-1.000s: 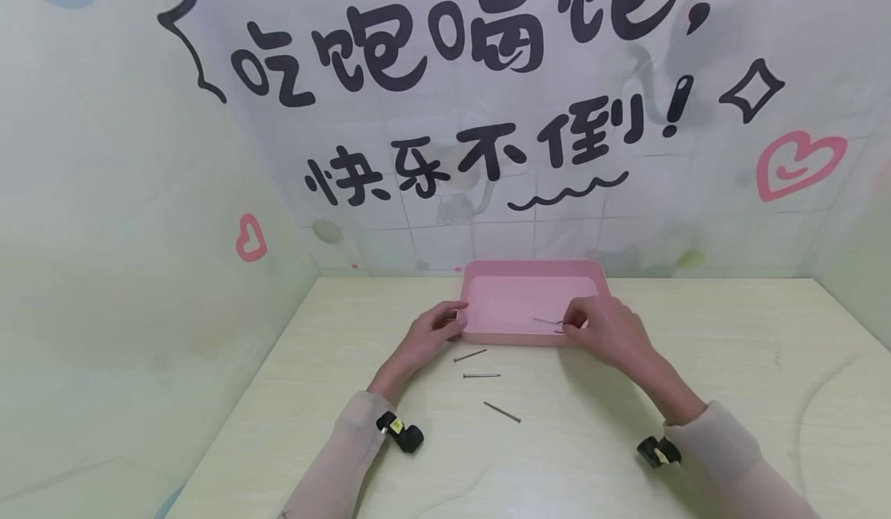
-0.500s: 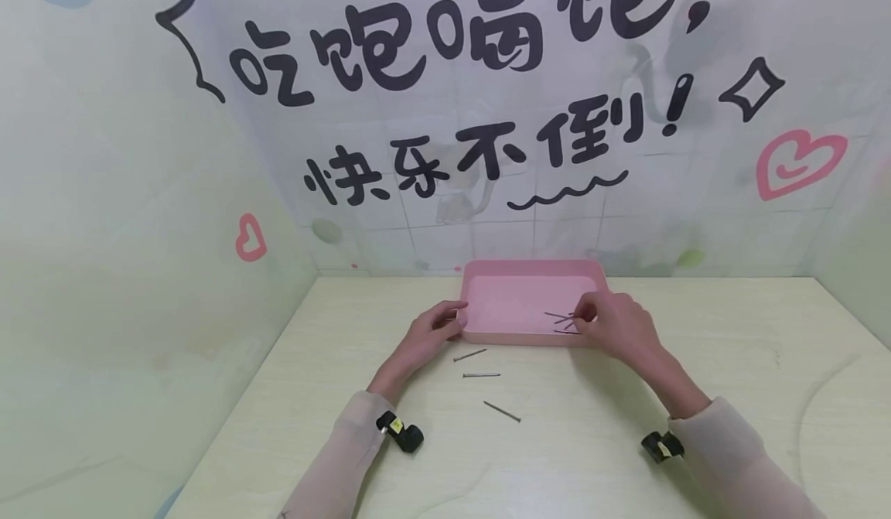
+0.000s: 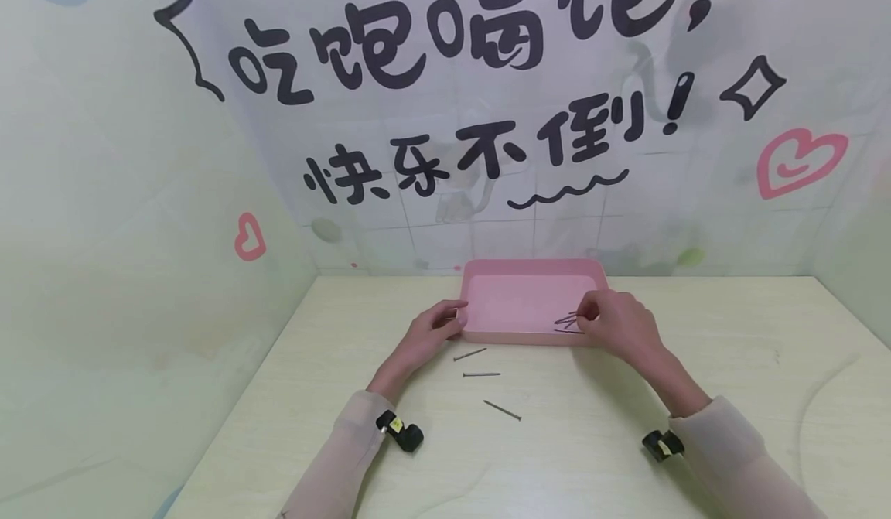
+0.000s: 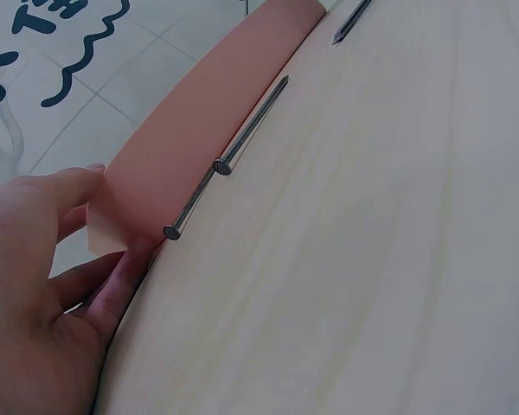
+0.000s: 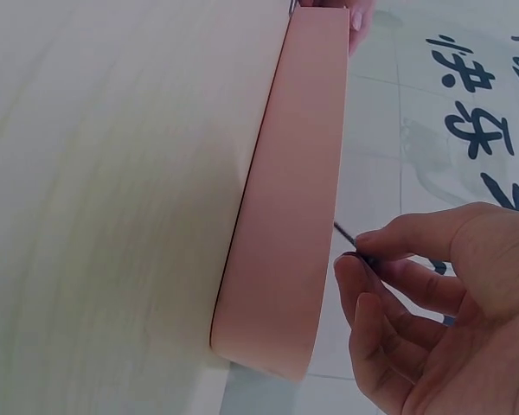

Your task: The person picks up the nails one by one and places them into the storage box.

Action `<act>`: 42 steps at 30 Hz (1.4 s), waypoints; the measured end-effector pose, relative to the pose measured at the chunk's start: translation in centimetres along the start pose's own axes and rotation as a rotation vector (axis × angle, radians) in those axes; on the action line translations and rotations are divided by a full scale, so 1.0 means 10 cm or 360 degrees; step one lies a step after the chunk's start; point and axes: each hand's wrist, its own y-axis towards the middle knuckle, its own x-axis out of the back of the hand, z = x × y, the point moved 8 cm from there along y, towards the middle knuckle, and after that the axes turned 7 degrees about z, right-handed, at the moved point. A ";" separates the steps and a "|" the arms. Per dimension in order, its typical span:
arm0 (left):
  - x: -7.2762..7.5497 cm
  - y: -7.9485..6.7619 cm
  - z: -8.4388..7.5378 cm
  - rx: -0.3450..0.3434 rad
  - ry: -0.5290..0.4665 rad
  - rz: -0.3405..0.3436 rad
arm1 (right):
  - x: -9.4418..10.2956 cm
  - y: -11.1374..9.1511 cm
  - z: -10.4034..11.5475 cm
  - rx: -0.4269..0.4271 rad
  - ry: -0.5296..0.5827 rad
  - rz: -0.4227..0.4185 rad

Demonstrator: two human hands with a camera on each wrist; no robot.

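A shallow pink tray (image 3: pixel 515 339) stands against the back wall. My left hand (image 3: pixel 433 326) grips its left side, fingers over the rim and thumb at the outer wall; in the left wrist view the left hand (image 4: pixel 56 259) holds the corner. Over the tray's front right part, my right hand (image 3: pixel 616 324) pinches a dark nail (image 5: pixel 346 235) between thumb and index finger. Close by its fingertips, a nail (image 3: pixel 567 331) lies in the tray near the front wall, and others overlap there. The pinched nail's far end is hidden by the fingers.
On the table (image 3: pixel 557 457) in front of the tray lie three loose nails: one nail (image 3: pixel 469 354) close to the tray, a second nail (image 3: pixel 482 374) just nearer, and a third nail (image 3: pixel 502 410) nearest. Printed wall panels (image 3: pixel 418 248) enclose the back and sides.
My right hand has shifted slightly right and up over the tray, and the nail in its fingers has changed its slant. The left hand and the three nails on the table have stayed put.
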 end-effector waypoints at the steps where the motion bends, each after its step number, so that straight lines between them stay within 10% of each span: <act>1: 0.00 0.00 0.00 0.0002 0.0003 -0.0001 | 0.00 0.00 0.00 0.0000 -0.0004 -0.0001; 42: 0.00 -0.02 0.00 0.0022 -0.0004 -0.0011 | -0.13 0.03 0.15 0.0190 0.0012 0.0043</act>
